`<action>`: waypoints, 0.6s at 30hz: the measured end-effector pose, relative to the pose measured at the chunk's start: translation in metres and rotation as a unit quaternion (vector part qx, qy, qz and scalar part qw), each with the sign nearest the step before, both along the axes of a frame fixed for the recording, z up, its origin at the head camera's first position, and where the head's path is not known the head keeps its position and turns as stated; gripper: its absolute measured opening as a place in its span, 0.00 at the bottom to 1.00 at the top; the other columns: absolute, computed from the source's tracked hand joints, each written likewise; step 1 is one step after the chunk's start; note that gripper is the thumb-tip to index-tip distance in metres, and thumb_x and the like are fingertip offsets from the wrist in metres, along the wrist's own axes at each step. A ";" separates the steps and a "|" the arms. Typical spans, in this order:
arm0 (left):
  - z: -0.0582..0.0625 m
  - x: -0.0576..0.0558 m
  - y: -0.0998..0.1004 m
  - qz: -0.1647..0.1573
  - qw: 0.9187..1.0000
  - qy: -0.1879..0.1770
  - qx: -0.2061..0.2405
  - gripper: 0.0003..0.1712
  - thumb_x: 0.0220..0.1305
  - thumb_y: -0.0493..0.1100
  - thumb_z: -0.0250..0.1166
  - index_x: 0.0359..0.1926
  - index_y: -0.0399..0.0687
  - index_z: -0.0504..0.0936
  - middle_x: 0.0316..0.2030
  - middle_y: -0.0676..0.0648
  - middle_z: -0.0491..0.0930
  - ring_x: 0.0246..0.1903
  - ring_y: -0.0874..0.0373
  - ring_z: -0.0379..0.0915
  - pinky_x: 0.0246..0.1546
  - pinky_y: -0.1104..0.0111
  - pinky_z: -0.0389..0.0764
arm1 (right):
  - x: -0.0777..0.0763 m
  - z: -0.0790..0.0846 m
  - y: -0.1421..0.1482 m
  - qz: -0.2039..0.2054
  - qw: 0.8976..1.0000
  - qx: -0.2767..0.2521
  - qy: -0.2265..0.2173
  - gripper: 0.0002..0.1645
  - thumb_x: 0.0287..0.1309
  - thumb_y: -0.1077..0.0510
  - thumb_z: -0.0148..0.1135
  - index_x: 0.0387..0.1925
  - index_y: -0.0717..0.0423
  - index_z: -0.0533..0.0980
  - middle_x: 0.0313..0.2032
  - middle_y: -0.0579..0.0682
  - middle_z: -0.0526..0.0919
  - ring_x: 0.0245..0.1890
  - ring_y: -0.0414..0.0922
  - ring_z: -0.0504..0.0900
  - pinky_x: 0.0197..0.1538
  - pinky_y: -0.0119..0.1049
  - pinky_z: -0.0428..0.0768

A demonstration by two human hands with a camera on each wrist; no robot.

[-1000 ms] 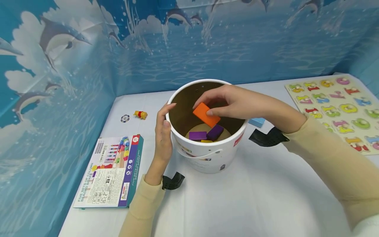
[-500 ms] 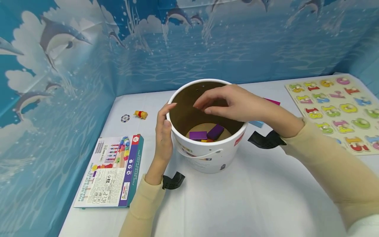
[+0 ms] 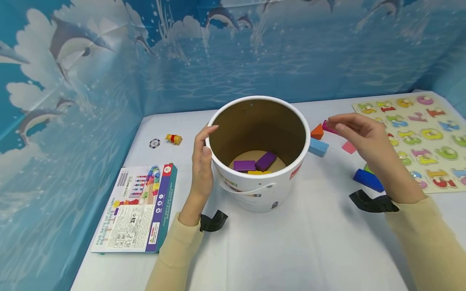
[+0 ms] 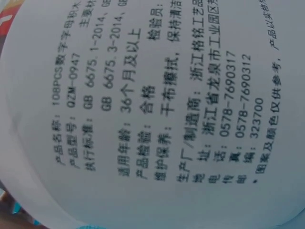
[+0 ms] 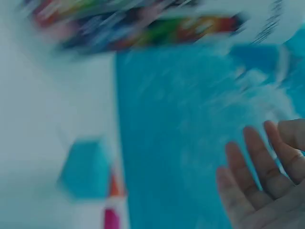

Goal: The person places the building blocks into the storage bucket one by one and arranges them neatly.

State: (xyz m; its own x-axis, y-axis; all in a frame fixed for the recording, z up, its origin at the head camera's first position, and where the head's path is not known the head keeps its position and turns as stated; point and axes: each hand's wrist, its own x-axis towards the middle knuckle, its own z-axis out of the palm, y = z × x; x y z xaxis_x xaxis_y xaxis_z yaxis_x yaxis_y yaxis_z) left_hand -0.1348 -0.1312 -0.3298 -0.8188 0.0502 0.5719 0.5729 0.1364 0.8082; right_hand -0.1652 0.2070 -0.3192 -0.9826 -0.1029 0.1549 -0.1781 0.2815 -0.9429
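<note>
My left hand (image 3: pixel 202 169) rests against the left side of a white bucket (image 3: pixel 255 198), fingertips at its rim. Inside the bucket lie two purple blocks (image 3: pixel 244 165) and a yellow block (image 3: pixel 259 172), partly hidden by the near wall. To the right of the bucket, my right hand (image 3: pixel 375 149) hovers over loose blocks with its fingers loosely bent and nothing in them. Near it are a magenta block (image 3: pixel 329 127), an orange triangular block (image 3: pixel 317 132), a light blue block (image 3: pixel 318 147), a pink block (image 3: pixel 349 147) and a dark blue block (image 3: pixel 368 180). A green piece shows only partly behind the hand.
A number puzzle board (image 3: pixel 429 141) lies at the far right. On the left are a boxed bead set (image 3: pixel 134 210), a yellow-and-red bear figure (image 3: pixel 174 139) and a poker chip (image 3: pixel 154 143). A dolphin-print curtain (image 3: pixel 255 56) backs the white table (image 3: pixel 291 250).
My right hand released an orange block into the bucket, then moved out to the right over the loose blocks. The left hand has stayed at the rim.
</note>
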 end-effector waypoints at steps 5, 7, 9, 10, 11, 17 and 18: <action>0.000 0.000 0.000 0.002 1.000 -0.005 0.002 0.40 0.61 0.68 0.37 0.59 0.41 0.60 0.61 0.48 0.58 0.64 0.57 0.46 0.60 0.55 0.51 | -0.008 -0.047 0.025 -0.016 0.968 0.232 -0.096 0.32 0.59 0.41 0.47 0.62 0.47 0.60 0.63 0.60 0.57 0.62 0.62 0.52 0.52 0.64 0.59; -0.001 0.000 0.000 0.001 1.000 -0.005 0.003 0.40 0.60 0.68 0.37 0.59 0.41 0.60 0.62 0.48 0.58 0.64 0.57 0.46 0.60 0.55 0.51 | -0.010 -0.060 0.029 0.014 0.958 0.263 -0.116 0.35 0.58 0.40 0.49 0.64 0.48 0.57 0.64 0.62 0.53 0.62 0.64 0.49 0.51 0.67 0.56; 0.000 0.000 0.000 0.001 1.000 -0.006 0.005 0.40 0.60 0.68 0.37 0.59 0.40 0.60 0.62 0.48 0.58 0.64 0.57 0.46 0.60 0.55 0.51 | -0.010 -0.069 0.030 0.051 0.953 0.274 -0.122 0.39 0.57 0.41 0.51 0.65 0.52 0.54 0.64 0.65 0.51 0.62 0.65 0.47 0.51 0.68 0.53; 0.000 0.000 0.000 0.000 1.000 -0.006 0.005 0.40 0.61 0.68 0.37 0.59 0.40 0.60 0.62 0.47 0.58 0.64 0.57 0.46 0.60 0.55 0.51 | -0.011 -0.072 0.030 0.061 0.952 0.274 -0.123 0.40 0.56 0.42 0.53 0.65 0.53 0.53 0.64 0.64 0.52 0.62 0.64 0.48 0.52 0.68 0.53; 0.000 0.000 0.000 0.000 1.000 -0.006 0.005 0.40 0.61 0.68 0.37 0.59 0.40 0.60 0.62 0.47 0.58 0.64 0.57 0.46 0.60 0.55 0.51 | -0.011 -0.075 0.029 0.067 0.952 0.274 -0.121 0.41 0.56 0.43 0.54 0.65 0.53 0.53 0.64 0.63 0.52 0.63 0.63 0.48 0.53 0.67 0.52; 0.000 0.000 0.000 0.001 1.000 -0.004 0.008 0.40 0.61 0.68 0.37 0.59 0.40 0.60 0.61 0.47 0.58 0.63 0.56 0.46 0.60 0.55 0.51 | -0.019 -0.087 0.021 0.054 0.959 0.265 -0.083 0.42 0.52 0.48 0.60 0.65 0.55 0.54 0.62 0.62 0.56 0.62 0.61 0.51 0.54 0.65 0.54; -0.001 0.000 0.000 0.000 1.000 -0.004 0.008 0.40 0.61 0.68 0.37 0.59 0.40 0.60 0.61 0.47 0.58 0.63 0.56 0.46 0.60 0.55 0.51 | -0.021 -0.090 0.019 0.048 0.960 0.265 -0.074 0.41 0.52 0.49 0.61 0.64 0.56 0.55 0.61 0.63 0.57 0.61 0.61 0.52 0.54 0.64 0.56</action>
